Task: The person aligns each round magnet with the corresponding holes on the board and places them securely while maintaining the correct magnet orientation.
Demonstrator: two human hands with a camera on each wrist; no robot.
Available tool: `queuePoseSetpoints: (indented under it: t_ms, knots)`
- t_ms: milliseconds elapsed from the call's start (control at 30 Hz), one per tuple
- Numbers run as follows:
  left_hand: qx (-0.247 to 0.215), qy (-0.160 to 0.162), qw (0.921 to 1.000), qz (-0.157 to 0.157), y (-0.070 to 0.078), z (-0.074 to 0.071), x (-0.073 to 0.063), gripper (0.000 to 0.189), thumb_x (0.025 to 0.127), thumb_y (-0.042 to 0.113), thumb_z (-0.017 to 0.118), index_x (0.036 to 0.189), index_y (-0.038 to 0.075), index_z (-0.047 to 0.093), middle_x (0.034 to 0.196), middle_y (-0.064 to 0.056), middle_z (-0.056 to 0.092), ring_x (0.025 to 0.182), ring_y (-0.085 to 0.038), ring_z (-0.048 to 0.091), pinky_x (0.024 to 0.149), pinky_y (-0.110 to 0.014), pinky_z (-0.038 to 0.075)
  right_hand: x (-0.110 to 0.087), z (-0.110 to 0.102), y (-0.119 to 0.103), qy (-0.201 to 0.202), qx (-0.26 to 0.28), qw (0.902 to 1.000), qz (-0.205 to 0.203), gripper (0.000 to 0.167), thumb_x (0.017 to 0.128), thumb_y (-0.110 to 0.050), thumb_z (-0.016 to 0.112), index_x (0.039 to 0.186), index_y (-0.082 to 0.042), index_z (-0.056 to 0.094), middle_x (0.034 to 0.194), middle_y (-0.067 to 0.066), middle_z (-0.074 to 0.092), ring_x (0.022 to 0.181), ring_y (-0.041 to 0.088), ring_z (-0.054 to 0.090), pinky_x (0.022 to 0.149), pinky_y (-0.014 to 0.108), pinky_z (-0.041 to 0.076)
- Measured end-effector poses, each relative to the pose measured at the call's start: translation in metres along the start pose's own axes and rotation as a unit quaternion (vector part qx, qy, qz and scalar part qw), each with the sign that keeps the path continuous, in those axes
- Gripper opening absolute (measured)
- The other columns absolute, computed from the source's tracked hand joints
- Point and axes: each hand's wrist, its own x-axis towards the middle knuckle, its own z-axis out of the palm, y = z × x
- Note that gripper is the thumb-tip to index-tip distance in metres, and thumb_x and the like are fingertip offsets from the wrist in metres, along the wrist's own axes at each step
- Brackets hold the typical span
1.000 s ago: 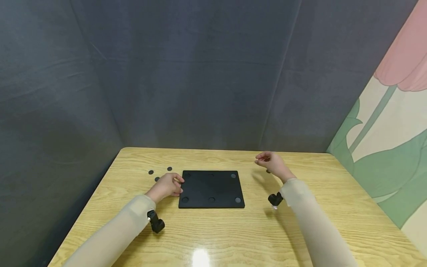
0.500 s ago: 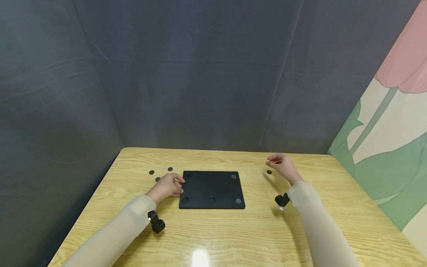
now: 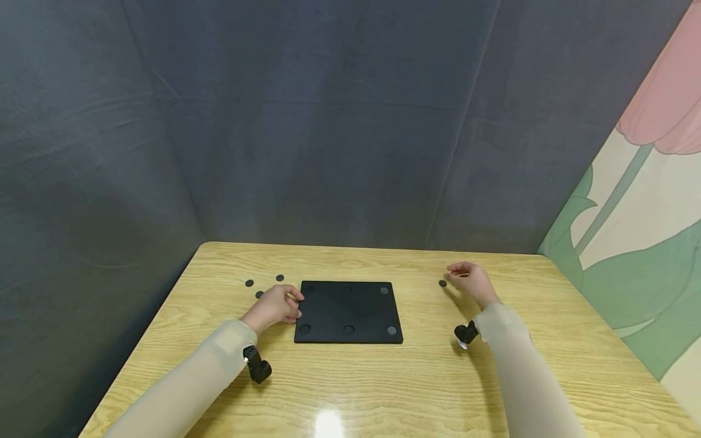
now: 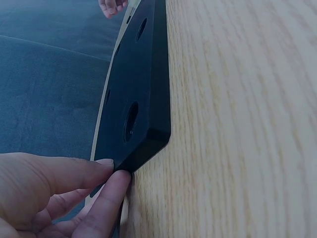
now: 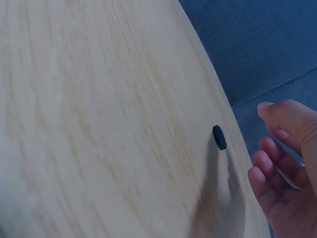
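A thin black rectangular board (image 3: 347, 310) with round recesses lies on the table. My left hand (image 3: 275, 303) is at its left edge; in the left wrist view the thumb and a finger (image 4: 106, 203) hold the board's side near a corner. Off to the right lies one small black disc (image 3: 442, 283). My right hand (image 3: 472, 283) hovers just beside and above it, fingers loosely bent and apart, with nothing between them. The right wrist view shows the disc (image 5: 219, 137) on the wood, a gap away from the fingertips.
Several more black discs (image 3: 249, 283) lie left of the board, one partly beside the left hand. Two recesses at the board's right end look greyer (image 3: 391, 330) than the others. A dark curtain (image 3: 328, 121) hangs behind the wooden table (image 3: 350, 389).
My right hand has moved right, then lower toward the lone disc, which now shows fully beside the fingers. The left hand stays at the board's edge.
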Motion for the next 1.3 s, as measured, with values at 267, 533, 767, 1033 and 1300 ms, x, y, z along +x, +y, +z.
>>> queuePoseSetpoints:
  t_ms: [267,533,767,1033,1300]
  knots:
    - [-0.001,0.001,1.0000,-0.004,0.002,0.000,-0.001,0.031,0.084,-0.013,0.064,0.113,-0.003,0.060,0.088,-0.015,0.059,0.076,-0.022,0.065,0.070,-0.035,0.059,0.004,0.005,0.010,0.006,0.001,1.0000,0.000,0.039,0.094,-0.024,0.064,0.121,0.004,0.059,0.113,0.020,0.064,0.101,0.027,0.060,0.075,0.023,0.049]
    - [0.000,0.000,1.0000,0.001,0.002,0.001,0.000,0.031,0.083,-0.012,0.065,0.113,-0.002,0.060,0.088,-0.015,0.060,0.076,-0.021,0.065,0.070,-0.035,0.059,0.001,0.006,0.011,-0.003,0.021,0.9997,-0.009,0.043,0.090,-0.029,0.069,0.116,0.005,0.060,0.101,0.012,0.065,0.096,0.025,0.059,0.075,0.029,0.046]
    - [-0.001,-0.005,1.0000,0.005,0.002,0.000,-0.001,0.031,0.084,-0.012,0.064,0.113,-0.003,0.060,0.088,-0.015,0.061,0.076,-0.021,0.066,0.071,-0.035,0.059,0.004,0.009,0.009,-0.012,0.018,0.9991,0.037,0.038,0.091,-0.024,0.068,0.116,0.003,0.060,0.108,0.014,0.067,0.096,0.021,0.059,0.079,0.028,0.046]
    - [-0.001,-0.008,1.0000,0.004,0.003,0.000,-0.003,0.031,0.085,-0.012,0.063,0.114,-0.004,0.059,0.089,-0.016,0.061,0.078,-0.022,0.066,0.072,-0.036,0.059,0.003,0.011,0.005,-0.020,-0.013,0.9985,0.048,0.035,0.091,-0.022,0.068,0.114,0.004,0.063,0.111,0.018,0.065,0.096,0.024,0.059,0.082,0.036,0.047]
    - [-0.001,-0.007,1.0000,0.006,0.004,-0.001,-0.005,0.031,0.085,-0.012,0.062,0.115,-0.004,0.059,0.089,-0.016,0.060,0.077,-0.022,0.066,0.073,-0.037,0.059,0.006,0.013,0.007,-0.026,-0.022,0.9981,0.051,0.032,0.091,-0.019,0.068,0.113,0.004,0.064,0.103,0.014,0.067,0.094,0.025,0.061,0.084,0.038,0.049]
